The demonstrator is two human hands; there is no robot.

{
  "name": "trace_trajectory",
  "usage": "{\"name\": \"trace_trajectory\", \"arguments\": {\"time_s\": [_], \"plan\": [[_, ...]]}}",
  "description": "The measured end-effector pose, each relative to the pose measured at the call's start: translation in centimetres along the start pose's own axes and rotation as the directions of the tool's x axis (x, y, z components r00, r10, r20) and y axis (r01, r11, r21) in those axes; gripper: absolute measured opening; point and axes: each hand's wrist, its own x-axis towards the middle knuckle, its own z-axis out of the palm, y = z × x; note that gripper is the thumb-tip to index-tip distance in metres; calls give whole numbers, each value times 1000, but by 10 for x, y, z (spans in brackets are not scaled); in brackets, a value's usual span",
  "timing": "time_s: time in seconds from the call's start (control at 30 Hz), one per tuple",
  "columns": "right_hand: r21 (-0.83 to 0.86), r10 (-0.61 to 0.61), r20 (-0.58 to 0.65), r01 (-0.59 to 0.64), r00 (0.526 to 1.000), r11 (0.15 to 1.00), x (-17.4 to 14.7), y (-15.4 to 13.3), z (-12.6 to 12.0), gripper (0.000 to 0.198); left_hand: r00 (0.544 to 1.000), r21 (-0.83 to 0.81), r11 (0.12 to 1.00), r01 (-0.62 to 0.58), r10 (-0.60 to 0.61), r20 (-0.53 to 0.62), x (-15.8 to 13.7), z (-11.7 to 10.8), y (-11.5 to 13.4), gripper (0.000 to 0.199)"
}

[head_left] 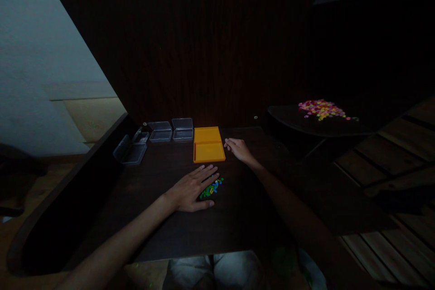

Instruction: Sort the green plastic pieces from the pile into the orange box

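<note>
Left hand (190, 190) open, palm down, fingers spread over small green, blue and yellow pieces (215, 186); pieces show between thumb and fingers. Right hand (239, 149) curled beside right edge of open yellow box (210, 152), beyond left hand; cannot tell if it pinches anything. Open clear boxes (161, 135) farther left of both hands. Step seems steadying or spreading pieces; next move probably calls for lifting left palm, then precise fingertip pinch.

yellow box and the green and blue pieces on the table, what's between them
In the head view, fingers of the left hand lie between the yellow box and the pieces, with dark tabletop showing around them.
</note>
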Motion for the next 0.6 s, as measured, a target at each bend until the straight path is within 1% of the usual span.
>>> {"name": "trace_trajectory", "arguments": {"time_s": [0.1, 0.2, 0.6], "plan": [[-1, 0, -3, 0, 1000, 1000, 0, 0, 0, 45, 997, 1, 998, 63, -63, -40, -5, 1, -3, 79], [-3, -4, -4, 4, 1000, 1000, 0, -1, 0, 45, 996, -24, 996, 87, -87, -23, -6, 0, -4, 79], [-25, -18, 11, 18, 1000, 1000, 0, -1, -1, 45, 1000, -60, 998, 22, -23, -19, 14, 9, 4, 80]]}}
